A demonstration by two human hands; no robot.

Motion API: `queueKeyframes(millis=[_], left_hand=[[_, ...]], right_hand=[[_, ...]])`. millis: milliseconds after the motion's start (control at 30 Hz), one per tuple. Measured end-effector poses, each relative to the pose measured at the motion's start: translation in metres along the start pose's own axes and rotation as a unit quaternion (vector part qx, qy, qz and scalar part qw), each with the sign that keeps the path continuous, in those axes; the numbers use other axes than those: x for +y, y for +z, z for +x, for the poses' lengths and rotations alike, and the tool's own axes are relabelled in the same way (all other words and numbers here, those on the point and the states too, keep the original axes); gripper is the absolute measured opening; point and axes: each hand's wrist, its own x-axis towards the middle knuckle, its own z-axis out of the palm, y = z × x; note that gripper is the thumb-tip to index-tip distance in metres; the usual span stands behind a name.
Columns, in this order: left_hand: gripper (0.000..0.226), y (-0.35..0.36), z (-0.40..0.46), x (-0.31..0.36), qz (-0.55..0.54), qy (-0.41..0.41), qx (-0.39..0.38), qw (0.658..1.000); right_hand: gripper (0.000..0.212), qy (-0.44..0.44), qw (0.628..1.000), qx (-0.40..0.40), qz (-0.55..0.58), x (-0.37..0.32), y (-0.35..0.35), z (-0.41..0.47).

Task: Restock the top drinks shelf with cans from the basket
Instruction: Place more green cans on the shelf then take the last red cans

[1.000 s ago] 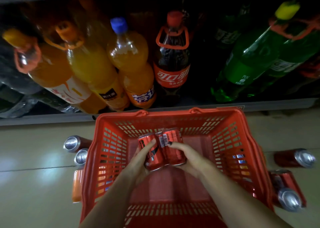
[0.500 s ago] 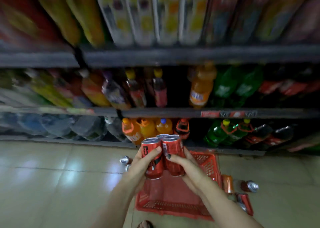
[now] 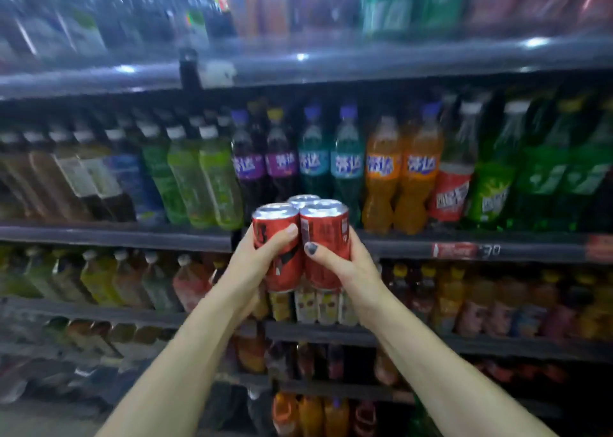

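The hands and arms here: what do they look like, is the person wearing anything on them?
Both forearms are bare, with no sleeves, gloves, watch or bracelet in view. The right hand has dark polish on its thumbnail. The left hand shows a plain, unpainted thumbnail. No rings show on the visible fingers.

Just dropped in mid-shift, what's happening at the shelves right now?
A person is holding a cluster of three red cans upright between both hands: the left hand wraps the left can, the right hand cups the right one. The cans are raised in front of the bottle shelves, below the top shelf, and none is placed yet.
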Motion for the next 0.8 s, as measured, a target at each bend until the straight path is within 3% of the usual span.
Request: queueKeyframes(millis=[300, 500, 600, 800], left_hand=[[0.061, -0.009, 0.030, 0.170, 0.027, 0.147, -0.052, 0.987], [0.056, 0.002, 0.064, 0.230, 0.021, 0.186, -0.096, 0.978], [0.045, 0.014, 0.078, 0.252, 0.026, 0.200, -0.106, 0.974], [0.055, 0.027, 0.114, 0.281, 0.016, 0.206, -0.121, 0.971]], right_hand=[[0.063, -0.154, 0.986, 0.012, -0.057, -0.145, 0.062, 0.054], [0.050, -0.210, 0.975, 0.034, -0.068, -0.208, 0.068, 0.078], [0.054, -0.242, 0.965, 0.042, -0.088, -0.231, 0.064, 0.095], [0.068, -0.258, 0.963, 0.011, -0.078, -0.265, 0.056, 0.144]])
